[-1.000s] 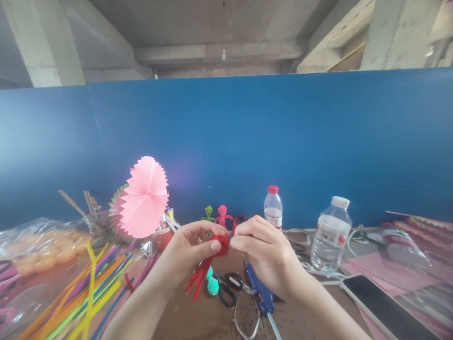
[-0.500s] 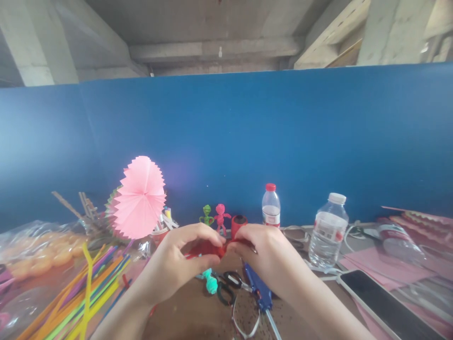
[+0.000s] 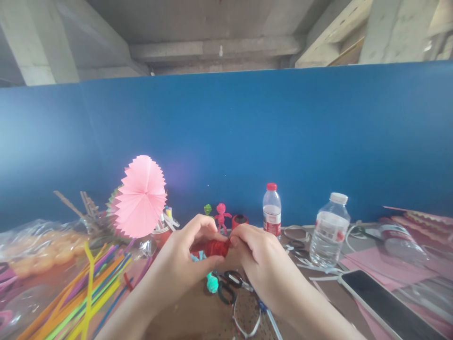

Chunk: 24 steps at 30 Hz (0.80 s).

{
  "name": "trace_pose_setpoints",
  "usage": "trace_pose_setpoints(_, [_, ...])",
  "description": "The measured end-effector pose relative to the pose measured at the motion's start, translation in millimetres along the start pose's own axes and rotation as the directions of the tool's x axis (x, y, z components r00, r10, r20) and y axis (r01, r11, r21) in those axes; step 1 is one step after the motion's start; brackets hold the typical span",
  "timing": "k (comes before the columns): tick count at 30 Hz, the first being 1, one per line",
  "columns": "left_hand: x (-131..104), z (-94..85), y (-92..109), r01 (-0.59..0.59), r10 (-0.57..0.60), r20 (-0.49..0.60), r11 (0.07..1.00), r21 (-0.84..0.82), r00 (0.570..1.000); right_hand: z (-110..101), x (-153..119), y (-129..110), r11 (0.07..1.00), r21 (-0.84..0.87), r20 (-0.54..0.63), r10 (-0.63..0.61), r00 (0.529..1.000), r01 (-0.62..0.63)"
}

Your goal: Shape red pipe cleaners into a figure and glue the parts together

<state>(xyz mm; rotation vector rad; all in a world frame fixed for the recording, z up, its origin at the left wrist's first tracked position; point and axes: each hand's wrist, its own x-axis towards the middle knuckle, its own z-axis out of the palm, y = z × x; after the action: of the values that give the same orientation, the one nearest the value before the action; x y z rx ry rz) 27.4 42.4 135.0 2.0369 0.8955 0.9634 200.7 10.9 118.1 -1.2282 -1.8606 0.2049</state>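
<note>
My left hand (image 3: 184, 255) curls its fingers and thumb around a red piece (image 3: 216, 249), which looks like coiled pipe cleaner. My right hand (image 3: 260, 264) pinches the right end of the same piece, its fingertips partly hidden. Below them on the brown table lie a turquoise coiled figure (image 3: 212, 283) and black-handled scissors (image 3: 233, 278). Under my right wrist a blue glue gun (image 3: 262, 306) is mostly covered. Behind the hands stand a pink twisted figure (image 3: 222, 216) and a green one (image 3: 208, 209), beside a red roll (image 3: 239, 220).
Colourful pipe cleaners (image 3: 88, 293) spread at the left, near a pink paper fan (image 3: 143, 198). A red-capped bottle (image 3: 272, 212) and a white-capped bottle (image 3: 329, 231) stand at the back right. A phone (image 3: 385, 302) lies at the right on pink paper. A blue partition (image 3: 226, 132) rises behind.
My right hand has shifted slightly left and turned, covering more of the glue gun. The red piece shows more between my hands, and my left fingers have risen, hiding the green figure's lower part.
</note>
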Motion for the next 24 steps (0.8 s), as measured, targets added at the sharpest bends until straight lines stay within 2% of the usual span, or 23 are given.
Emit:
trace_pose_setpoints(6, [1.2,1.1,-0.7,-0.004,0.006,-0.034,0.999,0.045,0.999,9.4,-1.2,2.0,0.979,-0.110,-0.110,-0.181,0.977,0.169])
trace_pose_setpoints(11, [2.1,3.5,-1.7,0.023,-0.016,-0.069,0.994,0.104,0.997,17.1,-3.1,4.2,0.874,-0.344,-0.192,-0.424,0.885,0.343])
trace_pose_setpoints(13, [2.2,4.6,-1.2,0.024,-0.010,-0.097,0.989,0.145,0.995,19.9,-4.5,4.6,0.837,-0.403,-0.207,-0.477,0.854,0.370])
trace_pose_setpoints(16, [2.3,5.4,-0.5,-0.004,0.031,-0.112,0.972,0.233,0.993,25.0,-6.5,5.1,0.821,-0.403,-0.237,-0.519,0.821,0.403])
trace_pose_setpoints(18, [2.4,4.9,-1.0,-0.024,0.059,-0.125,0.963,0.267,0.990,28.9,-6.8,5.3,0.824,-0.369,-0.255,-0.534,0.806,0.430])
trace_pose_setpoints(20, [2.8,3.9,-2.3,-0.028,0.074,-0.159,0.960,0.279,0.984,32.4,-6.2,4.9,0.856,-0.283,-0.291,-0.506,0.812,0.432])
trace_pose_setpoints(22, [3.2,2.8,-3.9,-0.030,0.093,-0.197,0.953,0.301,0.976,34.6,-5.0,3.7,0.912,-0.120,-0.349,-0.409,0.843,0.392])
trace_pose_setpoints(24, [3.3,1.9,-5.1,-0.047,0.123,-0.212,0.942,0.332,0.970,35.3,-3.9,2.1,0.946,0.089,-0.401,-0.252,0.881,0.312])
